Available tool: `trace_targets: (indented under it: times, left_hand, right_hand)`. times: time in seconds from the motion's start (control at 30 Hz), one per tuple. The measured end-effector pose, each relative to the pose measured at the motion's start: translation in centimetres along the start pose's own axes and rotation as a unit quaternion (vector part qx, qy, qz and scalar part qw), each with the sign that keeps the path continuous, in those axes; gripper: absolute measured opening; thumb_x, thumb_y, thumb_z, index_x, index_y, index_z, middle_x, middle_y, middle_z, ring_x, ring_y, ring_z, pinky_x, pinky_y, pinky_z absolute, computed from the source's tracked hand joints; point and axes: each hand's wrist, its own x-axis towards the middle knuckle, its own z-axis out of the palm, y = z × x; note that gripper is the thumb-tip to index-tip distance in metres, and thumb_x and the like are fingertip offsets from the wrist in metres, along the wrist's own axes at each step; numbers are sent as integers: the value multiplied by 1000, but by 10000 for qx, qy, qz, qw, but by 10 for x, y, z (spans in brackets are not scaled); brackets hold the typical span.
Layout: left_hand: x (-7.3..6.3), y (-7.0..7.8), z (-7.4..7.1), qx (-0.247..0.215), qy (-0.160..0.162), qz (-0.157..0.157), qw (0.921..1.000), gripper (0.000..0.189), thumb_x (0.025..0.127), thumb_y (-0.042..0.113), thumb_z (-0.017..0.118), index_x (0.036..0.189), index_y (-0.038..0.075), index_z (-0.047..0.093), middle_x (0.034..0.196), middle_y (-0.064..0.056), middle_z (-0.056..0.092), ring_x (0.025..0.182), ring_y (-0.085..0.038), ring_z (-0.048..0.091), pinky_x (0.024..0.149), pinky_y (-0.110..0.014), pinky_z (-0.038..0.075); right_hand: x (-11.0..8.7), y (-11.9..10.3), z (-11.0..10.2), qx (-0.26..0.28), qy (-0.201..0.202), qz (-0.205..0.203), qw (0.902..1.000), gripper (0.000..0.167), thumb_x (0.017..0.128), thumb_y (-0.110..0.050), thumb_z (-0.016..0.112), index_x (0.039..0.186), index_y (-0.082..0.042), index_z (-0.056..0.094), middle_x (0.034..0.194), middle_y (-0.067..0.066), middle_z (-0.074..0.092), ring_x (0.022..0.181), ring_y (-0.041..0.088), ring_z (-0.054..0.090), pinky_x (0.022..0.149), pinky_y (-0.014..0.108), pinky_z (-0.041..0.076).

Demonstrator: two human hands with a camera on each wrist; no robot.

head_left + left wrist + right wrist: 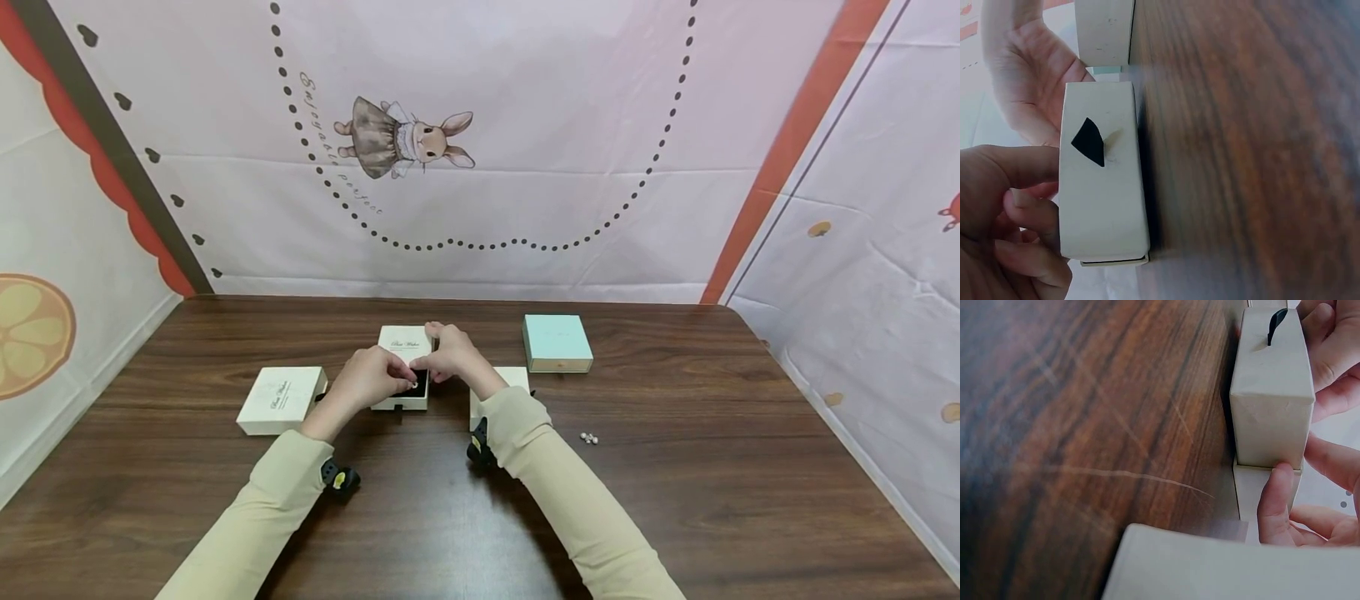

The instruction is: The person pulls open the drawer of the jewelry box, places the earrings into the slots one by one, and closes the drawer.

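An open white drawer-style jewelry box [400,403] stands mid-table, its drawer with black lining pulled toward me from the lettered sleeve. Over the drawer, my left hand [369,377] pinches a small shiny piece of jewelry [415,385], too small to make out. In the left wrist view the fingers [1035,219] curl beside the box, their tips partly hidden. My right hand [453,354] grips the box from its right side. One fingertip [1277,487] presses the side wall by the seam of sleeve and drawer, while another finger lies at the top edge.
A closed white box [279,402] lies left of the left hand. Another white box [498,377] sits partly under the right forearm. A mint-green box [558,342] stands at the back right. Several small pearl-like pieces [589,438] lie on the brown table [675,500].
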Motion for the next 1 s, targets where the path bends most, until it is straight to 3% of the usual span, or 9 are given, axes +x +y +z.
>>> trace_targets:
  times: [0.5,1.0]
  left_hand:
    - [-4,1,-3,75,55,7,10000,5,74,18,73,76,14,73,72,6,69,67,-9,59,64,-33,46]
    - [-33,-14,-24,-255,140,-93,9995,22,71,15,75,91,5,70,74,1,63,68,-11,55,64,-32,45]
  right_hand:
    - [0,-2,-1,51,-25,-20,10000,74,79,-9,71,141,-6,32,148,5,28,48,12,53,53,28,53]
    - [-1,0,-1,46,-74,16,10000,74,80,-10,70,142,-8,30,150,3,22,50,12,53,56,29,53]
